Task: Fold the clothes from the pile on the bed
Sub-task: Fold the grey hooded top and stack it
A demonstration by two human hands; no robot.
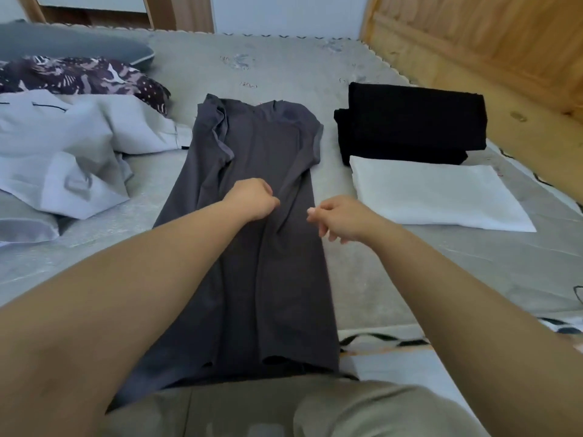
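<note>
A dark grey T-shirt (265,263) lies lengthwise on the bed in front of me, collar at the far end and both sides folded inward. My left hand (254,200) sits on its middle with fingers curled, and creases in the fabric run toward it. My right hand (337,219) hovers at the shirt's right edge, fingers curled, thumb and forefinger tip meeting right at that edge. Whether it holds cloth I cannot tell. A pile of unfolded clothes lies at the left: a pale grey garment (63,159) and a dark patterned one (82,75).
To the right of the shirt lie a folded black garment (410,127) and, nearer, a folded white one (435,197). A grey pillow (72,42) lies at the far left. A wooden wall (489,42) borders the grey bed cover (378,279) on the right.
</note>
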